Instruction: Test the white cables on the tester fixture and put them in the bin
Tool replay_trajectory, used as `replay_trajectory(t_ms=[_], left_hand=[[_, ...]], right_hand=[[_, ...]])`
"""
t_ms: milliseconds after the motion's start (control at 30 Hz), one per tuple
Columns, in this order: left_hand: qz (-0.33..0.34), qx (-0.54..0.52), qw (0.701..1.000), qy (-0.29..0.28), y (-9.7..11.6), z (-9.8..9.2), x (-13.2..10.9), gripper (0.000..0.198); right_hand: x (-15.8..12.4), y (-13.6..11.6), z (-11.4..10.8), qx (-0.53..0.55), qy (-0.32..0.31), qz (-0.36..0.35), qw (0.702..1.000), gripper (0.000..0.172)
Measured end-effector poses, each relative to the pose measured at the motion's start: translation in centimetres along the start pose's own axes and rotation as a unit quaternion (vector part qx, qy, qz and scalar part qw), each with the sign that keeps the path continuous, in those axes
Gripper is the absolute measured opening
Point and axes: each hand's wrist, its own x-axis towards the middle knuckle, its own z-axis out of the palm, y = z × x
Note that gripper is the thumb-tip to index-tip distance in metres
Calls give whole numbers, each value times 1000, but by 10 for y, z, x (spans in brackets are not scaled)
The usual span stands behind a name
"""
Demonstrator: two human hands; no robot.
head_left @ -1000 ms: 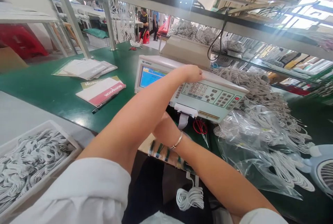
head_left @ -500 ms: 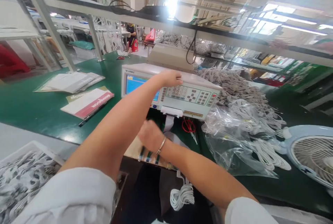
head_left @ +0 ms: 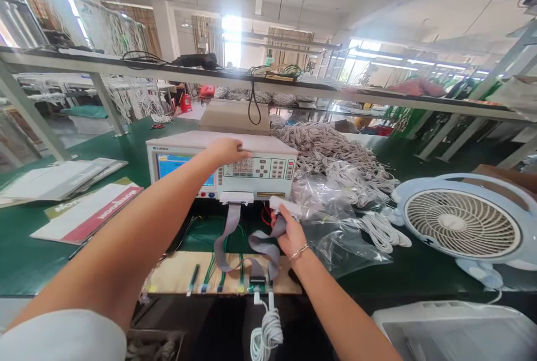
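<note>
My left hand [head_left: 226, 151] lies on the top front edge of a white tester box [head_left: 218, 168] with a blue screen and keypad; its fingers curl over the edge. Below and to the right of the box, my right hand [head_left: 289, 235] is closed on a white connector [head_left: 285, 206] at the end of a grey ribbon cable [head_left: 264, 243]. A second ribbon cable [head_left: 229, 232] runs from the box's front socket down to a wooden board [head_left: 180, 274] with green wires. A white coiled cable [head_left: 266, 333] hangs from the board's front.
A pale blue fan [head_left: 461, 226] stands at the right. Clear bags [head_left: 335, 221] and heaps of white cables [head_left: 331, 151] lie beside the box. Notebooks [head_left: 88, 212] and papers rest on the green table [head_left: 25, 260] at left. A shelf rail [head_left: 168, 73] crosses overhead.
The view has tilted up and drawn back. My right hand moved right from under the box and now holds a white ribbon connector. My left hand stays on the box.
</note>
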Motion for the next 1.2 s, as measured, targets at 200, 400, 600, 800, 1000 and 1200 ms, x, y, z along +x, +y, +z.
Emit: replay_trajectory(t_ms=[200, 400, 600, 800, 1000, 1200], left_hand=[[33, -26, 996, 81, 45, 12, 13, 68], [87, 11, 992, 93, 80, 26, 26, 63], [63, 16, 994, 90, 83, 31, 28, 59], [59, 17, 992, 107, 83, 33, 25, 59], [59, 9, 990, 129, 82, 35, 26, 63], [41, -8, 992, 119, 81, 34, 24, 62]], right_hand=[[18, 21, 14, -21, -9, -13, 1000, 29], [26, 25, 21, -36, 20, -22, 999, 32], [28, 29, 24, -29, 50, -12, 998, 30], [28, 32, 28, -15, 75, -24, 997, 29], [26, 26, 32, -18, 73, -21, 997, 28], [29, 21, 35, -15, 45, -1, 999, 31]])
